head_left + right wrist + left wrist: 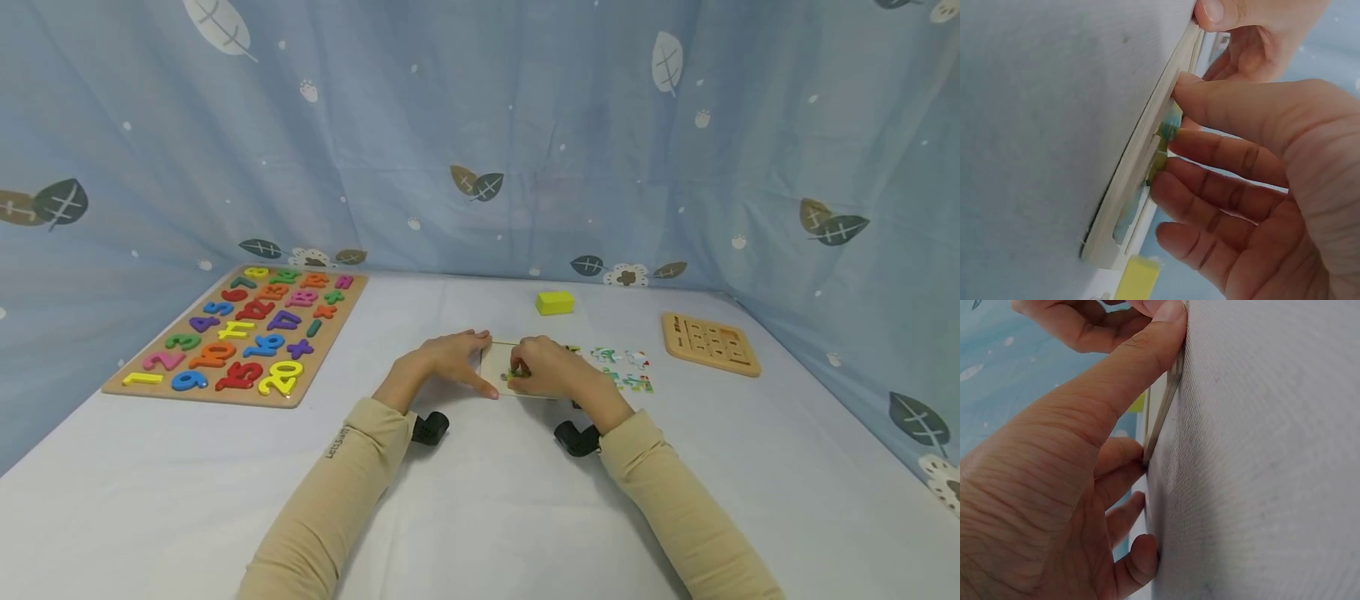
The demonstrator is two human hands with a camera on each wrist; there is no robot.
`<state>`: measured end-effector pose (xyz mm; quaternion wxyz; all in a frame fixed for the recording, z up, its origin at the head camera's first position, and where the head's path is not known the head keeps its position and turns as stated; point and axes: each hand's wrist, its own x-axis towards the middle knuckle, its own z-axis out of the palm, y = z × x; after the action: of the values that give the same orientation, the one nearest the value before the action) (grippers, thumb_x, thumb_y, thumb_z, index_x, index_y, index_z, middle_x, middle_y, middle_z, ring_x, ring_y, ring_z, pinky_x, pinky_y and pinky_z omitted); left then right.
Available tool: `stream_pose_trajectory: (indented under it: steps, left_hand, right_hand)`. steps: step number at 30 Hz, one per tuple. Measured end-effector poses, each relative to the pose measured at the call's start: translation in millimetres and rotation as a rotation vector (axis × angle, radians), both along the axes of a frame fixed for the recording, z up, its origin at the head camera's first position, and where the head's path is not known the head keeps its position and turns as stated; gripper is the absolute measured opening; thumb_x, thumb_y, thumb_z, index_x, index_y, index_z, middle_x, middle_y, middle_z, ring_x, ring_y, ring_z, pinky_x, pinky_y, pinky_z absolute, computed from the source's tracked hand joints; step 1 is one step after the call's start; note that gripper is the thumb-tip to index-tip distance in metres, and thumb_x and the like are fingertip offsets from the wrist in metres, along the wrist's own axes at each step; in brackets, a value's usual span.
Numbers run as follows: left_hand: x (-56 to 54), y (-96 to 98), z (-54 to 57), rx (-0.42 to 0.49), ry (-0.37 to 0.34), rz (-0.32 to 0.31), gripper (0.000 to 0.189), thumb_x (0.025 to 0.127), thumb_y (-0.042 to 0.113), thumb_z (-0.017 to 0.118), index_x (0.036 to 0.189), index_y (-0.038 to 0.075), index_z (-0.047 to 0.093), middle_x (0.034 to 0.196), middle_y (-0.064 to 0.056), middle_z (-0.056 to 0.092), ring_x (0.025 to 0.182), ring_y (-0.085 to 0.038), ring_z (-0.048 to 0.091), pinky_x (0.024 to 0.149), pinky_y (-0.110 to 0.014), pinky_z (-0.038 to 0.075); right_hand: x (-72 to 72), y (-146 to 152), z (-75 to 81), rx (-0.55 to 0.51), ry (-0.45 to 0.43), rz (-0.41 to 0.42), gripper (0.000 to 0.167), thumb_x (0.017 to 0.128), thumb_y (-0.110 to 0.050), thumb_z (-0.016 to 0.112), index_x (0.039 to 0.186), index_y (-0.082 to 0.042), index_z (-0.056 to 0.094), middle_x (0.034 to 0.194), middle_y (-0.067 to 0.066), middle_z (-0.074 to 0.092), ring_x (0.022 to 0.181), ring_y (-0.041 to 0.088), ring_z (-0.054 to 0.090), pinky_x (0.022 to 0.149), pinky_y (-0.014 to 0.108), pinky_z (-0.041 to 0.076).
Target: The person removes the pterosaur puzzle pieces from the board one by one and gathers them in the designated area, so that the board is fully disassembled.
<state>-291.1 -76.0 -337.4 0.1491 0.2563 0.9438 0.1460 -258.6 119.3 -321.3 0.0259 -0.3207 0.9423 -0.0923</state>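
A pale wooden puzzle tray (493, 364) lies flat on the table between the hands. My left hand (450, 360) spans its left end, thumb near the front corner and fingers at the far corner. In the left wrist view the thumb and fingertips touch the tray's edge (1163, 415). Over the tray, my right hand (551, 367) pinches a small green and yellow jigsaw piece (1169, 122) between thumb and fingers. Part of the tray is hidden beneath that hand. Several loose jigsaw pieces (637, 383) lie just right of the tray.
A wooden number board (315, 367) with coloured numerals lies at the left. Behind the tray sits a yellow block (555, 303). A wooden number-tile board (711, 343) is at the right. Patterned blue curtain (480, 108) encloses the white table's back and sides.
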Motion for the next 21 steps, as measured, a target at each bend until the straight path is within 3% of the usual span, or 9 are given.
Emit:
stream_pose_trajectory:
  steps: [7, 11, 14, 16, 21]
  left_hand:
    - [-0.1, -0.1, -0.3, 0.008, -0.001, -0.001, 0.101, 0.076, 0.057, 0.073, 0.154, 0.016, 0.024, 0.161, -0.001, 0.020, 0.150, -0.025, 0.016, 0.117, -0.053, 0.024]
    - [-0.3, -0.4, -0.3, 0.014, -0.001, -0.006, 0.101, 0.075, 0.057, 0.073, 0.154, 0.016, 0.024, 0.161, 0.000, 0.020, 0.149, -0.025, 0.017, 0.116, -0.053, 0.024]
    - [-0.4, -0.8, -0.2, 0.016, 0.003, -0.009, 0.102, 0.075, 0.057, 0.073, 0.154, 0.016, 0.024, 0.161, 0.000, 0.020, 0.149, -0.025, 0.017, 0.116, -0.053, 0.025]
    - [-0.5, -1.0, -0.3, 0.015, 0.005, -0.011, 0.102, 0.075, 0.057, 0.073, 0.154, 0.015, 0.024, 0.161, 0.000, 0.021, 0.149, -0.025, 0.017, 0.116, -0.053, 0.024]
    - [-0.8, -1.5, -0.9, 0.015, 0.000, -0.016, 0.102, 0.075, 0.058, 0.073, 0.154, 0.016, 0.023, 0.161, 0.000, 0.020, 0.150, -0.025, 0.016, 0.117, -0.053, 0.024]
  right_hand:
    - [0.7, -1.6, -0.4, -0.010, 0.013, -0.009, 0.019, 0.085, -0.018, 0.072, 0.092, -0.001, 0.070, 0.060, -0.003, 0.052, 0.052, 0.007, 0.041, 0.051, 0.019, 0.033]
    - [0.7, -1.7, -1.7, -0.031, 0.029, 0.026, 0.015, 0.086, -0.014, 0.067, 0.076, -0.003, 0.069, 0.050, -0.007, 0.037, 0.045, 0.005, 0.030, 0.046, 0.018, 0.025]
    - [0.0, -1.6, -3.2, -0.052, 0.043, 0.055, 0.026, 0.086, -0.010, 0.063, 0.061, -0.009, 0.061, 0.049, -0.009, 0.029, 0.044, 0.003, 0.024, 0.045, 0.017, 0.022]
    - [-0.5, -1.1, -4.1, -0.064, 0.049, 0.072, 0.028, 0.086, -0.009, 0.062, 0.059, -0.010, 0.060, 0.049, -0.009, 0.029, 0.044, 0.003, 0.024, 0.045, 0.017, 0.021]
    - [0.5, 0.6, -3.2, -0.064, 0.059, 0.113, 0.015, 0.090, -0.007, 0.061, 0.081, 0.000, 0.072, 0.064, 0.000, 0.054, 0.053, 0.005, 0.039, 0.051, 0.017, 0.033]
